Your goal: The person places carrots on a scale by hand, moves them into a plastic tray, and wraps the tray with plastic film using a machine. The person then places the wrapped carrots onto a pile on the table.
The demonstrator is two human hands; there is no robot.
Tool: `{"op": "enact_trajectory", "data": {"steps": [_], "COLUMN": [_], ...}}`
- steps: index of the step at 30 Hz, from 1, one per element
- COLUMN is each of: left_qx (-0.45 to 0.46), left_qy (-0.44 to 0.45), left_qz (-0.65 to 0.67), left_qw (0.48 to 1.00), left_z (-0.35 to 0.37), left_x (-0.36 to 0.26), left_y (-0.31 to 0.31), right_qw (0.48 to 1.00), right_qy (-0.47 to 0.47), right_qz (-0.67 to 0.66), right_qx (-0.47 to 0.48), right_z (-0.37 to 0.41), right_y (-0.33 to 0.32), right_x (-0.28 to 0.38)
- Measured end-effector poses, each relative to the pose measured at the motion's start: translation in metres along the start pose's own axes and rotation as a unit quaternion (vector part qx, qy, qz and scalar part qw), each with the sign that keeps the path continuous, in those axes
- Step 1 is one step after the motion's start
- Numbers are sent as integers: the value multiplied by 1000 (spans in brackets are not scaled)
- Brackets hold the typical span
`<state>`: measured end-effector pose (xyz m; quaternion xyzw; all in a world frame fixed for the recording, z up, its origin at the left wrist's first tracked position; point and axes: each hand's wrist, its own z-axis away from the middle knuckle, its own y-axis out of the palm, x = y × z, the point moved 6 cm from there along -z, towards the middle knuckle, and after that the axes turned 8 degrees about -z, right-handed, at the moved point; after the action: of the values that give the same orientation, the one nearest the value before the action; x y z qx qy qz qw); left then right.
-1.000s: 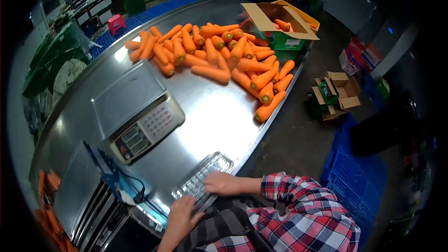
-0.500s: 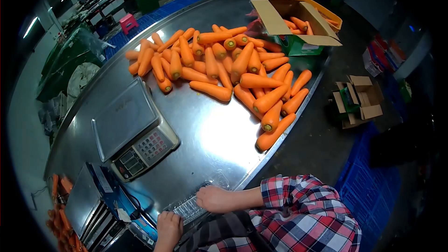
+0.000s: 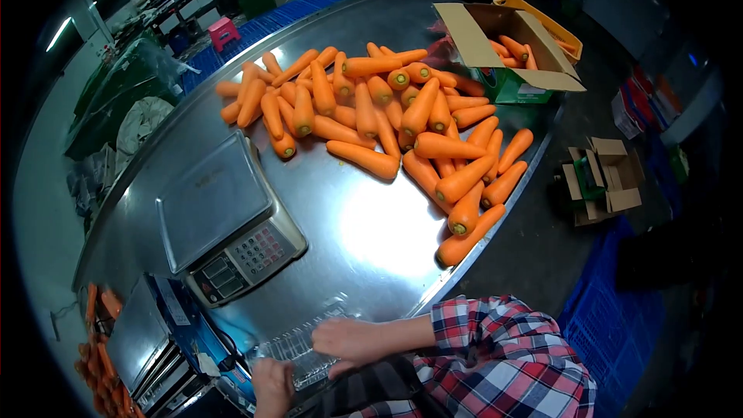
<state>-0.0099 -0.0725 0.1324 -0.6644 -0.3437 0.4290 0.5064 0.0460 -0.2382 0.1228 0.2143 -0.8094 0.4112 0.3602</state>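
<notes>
Low in the head view, a clear ribbed plastic tray [image 3: 288, 346] lies at the near edge of the steel table. My left hand [image 3: 272, 381] grips its left end with curled fingers. Across the tray's right part, my right hand [image 3: 342, 339] is closed on its rim, the fingertips partly hidden. Beyond the hands stands a digital weighing scale [image 3: 224, 213] with a bare metal pan. A heap of loose orange carrots [image 3: 368, 108] covers the far middle and right of the table.
An open cardboard box [image 3: 515, 85] with carrots stands at the table's far right, a yellow crate [image 3: 569, 42] behind it. A blue-sided device [image 3: 182, 313] sits left of my hands. More carrots [image 3: 104, 368] lie at lower left. Another open carton [image 3: 607, 178] is off the table's right edge.
My right hand has shifted left over the plastic tray, and my left hand is slightly lower. More of the tray shows between them. The camera view has shifted a little.
</notes>
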Motion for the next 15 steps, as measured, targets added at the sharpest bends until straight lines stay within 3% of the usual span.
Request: {"op": "enact_trajectory", "data": {"steps": [1, 4, 6, 9, 12, 13, 15], "left_qx": [-56, -91, -93, -73, 53, 85, 196], "left_qy": [-9, -47, -47, -42, 6, 46, 40], "left_qz": [-18, 13, 41, 45, -60, 0, 26], "left_qw": [998, 995, 994, 995, 997, 995, 979], "left_z": [-5, -31, -44, -45, -35, -29, -16], "left_x": [9, 30, 28, 33, 33, 27, 14], "left_y": [-4, -1, 5, 17, 26, 24, 28], "right_qw": [999, 982, 965, 949, 936, 930, 902], "right_qy": [-8, 7, 69, 74, 144, 169, 233], "right_qz": [8, 38, 65, 90, 62, 72, 97], "right_qx": [-52, -185, -245, -293, -316, -317, -349], "right_z": [-4, -10, -6, 1, 17, 23, 30], "right_y": [-18, -74, -103, -130, -144, -146, -164], "right_x": [-3, -13, -25, -27, -47, -62, -96]}}
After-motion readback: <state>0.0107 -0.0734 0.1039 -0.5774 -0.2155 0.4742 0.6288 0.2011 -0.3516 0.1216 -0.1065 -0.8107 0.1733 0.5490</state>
